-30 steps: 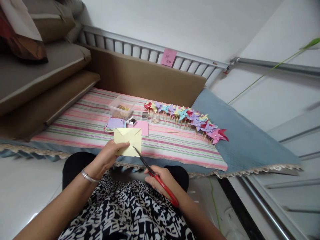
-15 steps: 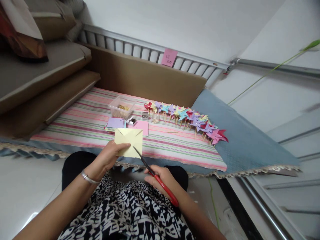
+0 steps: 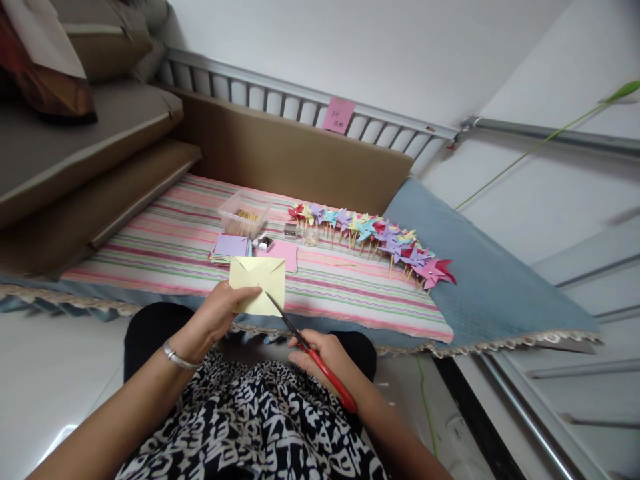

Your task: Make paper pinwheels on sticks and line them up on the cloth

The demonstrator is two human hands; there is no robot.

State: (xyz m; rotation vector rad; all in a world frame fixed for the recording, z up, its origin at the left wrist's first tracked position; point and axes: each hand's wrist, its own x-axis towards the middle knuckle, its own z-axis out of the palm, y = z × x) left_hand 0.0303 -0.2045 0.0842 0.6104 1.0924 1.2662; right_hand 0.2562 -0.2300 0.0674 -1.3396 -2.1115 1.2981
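Between the thumb and fingers of my left hand (image 3: pixel 223 310) is a square of pale yellow paper (image 3: pixel 257 270), held flat above the near edge of the striped cloth. Slits run inward from its two upper corners. My right hand (image 3: pixel 325 357) grips red-handled scissors (image 3: pixel 327 377), whose dark blades lie at the lower right part of the paper, pointing toward its middle. Just beyond the paper are a stack of coloured paper squares (image 3: pixel 233 245), lilac on top, and pink paper (image 3: pixel 284 253).
A clear plastic box (image 3: pixel 244 212) holds thin wooden sticks. Small containers (image 3: pixel 291 231) stand beside it. Several paper pinwheels (image 3: pixel 367 230) on sticks form a row to the right. A brown board (image 3: pixel 290 153) rises behind the striped cloth (image 3: pixel 350 293); cushions (image 3: pixel 90 147) are at left.
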